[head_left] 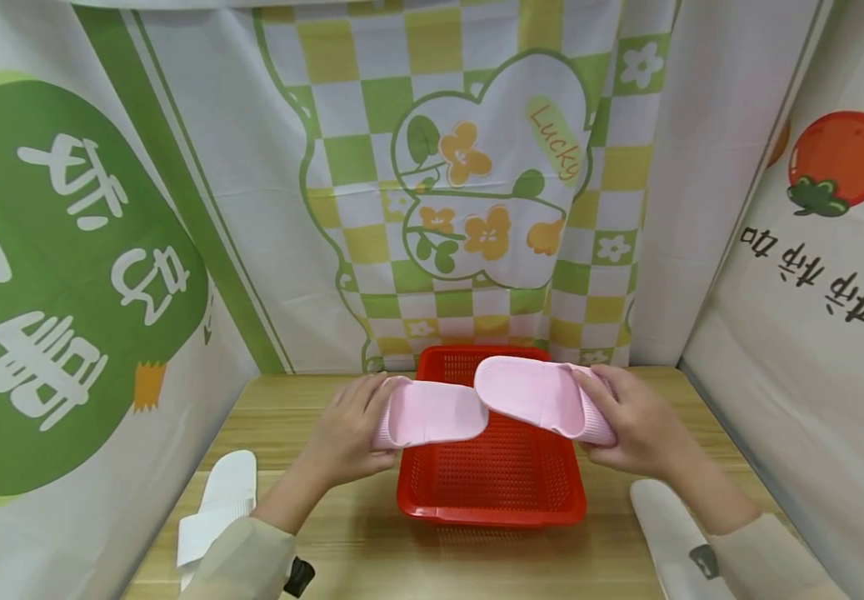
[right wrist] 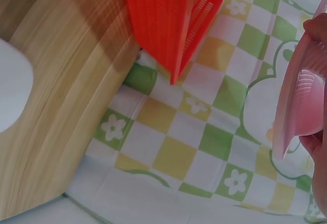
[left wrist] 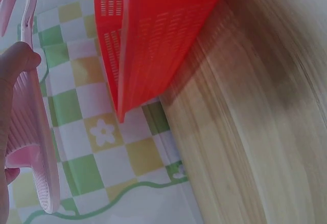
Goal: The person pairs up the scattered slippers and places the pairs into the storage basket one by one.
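Two pink slippers are held in the air over a red plastic basket (head_left: 491, 513). My left hand (head_left: 352, 429) grips one pink slipper (head_left: 442, 412) by its ribbed strap, the other end pointing right. In my right hand (head_left: 634, 417) is the second pink slipper (head_left: 525, 387), also held at the strap and pointing left. Their ends meet or overlap near the basket's middle in the head view. The left wrist view shows the thumb on the edge of the left pink slipper (left wrist: 43, 147). At the right wrist view's edge, fingers hold the other slipper (right wrist: 288, 101).
On the wooden table (head_left: 349, 533), a white slipper (head_left: 217, 508) lies at the left. Another white slipper (head_left: 671, 533) lies at the right, partly under the right forearm. A checkered curtain (head_left: 372, 167) hangs behind the basket, with printed cloth walls on both sides.
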A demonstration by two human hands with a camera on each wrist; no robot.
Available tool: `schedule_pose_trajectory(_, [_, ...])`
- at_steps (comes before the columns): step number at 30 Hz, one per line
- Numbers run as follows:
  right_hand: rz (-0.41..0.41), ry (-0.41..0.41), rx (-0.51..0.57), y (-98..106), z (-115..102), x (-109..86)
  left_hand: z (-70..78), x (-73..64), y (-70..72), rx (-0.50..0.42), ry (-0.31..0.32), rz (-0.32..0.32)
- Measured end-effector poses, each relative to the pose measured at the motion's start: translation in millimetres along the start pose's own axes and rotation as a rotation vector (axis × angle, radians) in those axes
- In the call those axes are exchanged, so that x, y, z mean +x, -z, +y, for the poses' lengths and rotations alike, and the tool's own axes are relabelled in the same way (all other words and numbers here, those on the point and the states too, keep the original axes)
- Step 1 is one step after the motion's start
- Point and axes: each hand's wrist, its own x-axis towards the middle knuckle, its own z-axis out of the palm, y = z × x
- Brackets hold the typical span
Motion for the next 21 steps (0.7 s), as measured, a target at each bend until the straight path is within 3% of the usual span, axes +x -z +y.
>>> schedule_pose_trajectory(6, [-0.014, 0.0, 0.001, 0, -10, 5.1, 6.2, 6.7, -0.6, -0.012, -0.024, 0.013])
schedule_pose_trajectory(21, [-0.028, 0.027, 0.018, -5, -27, 11.8, 21.5, 16.4, -3.6, 0.013, -0.054, -0.024])
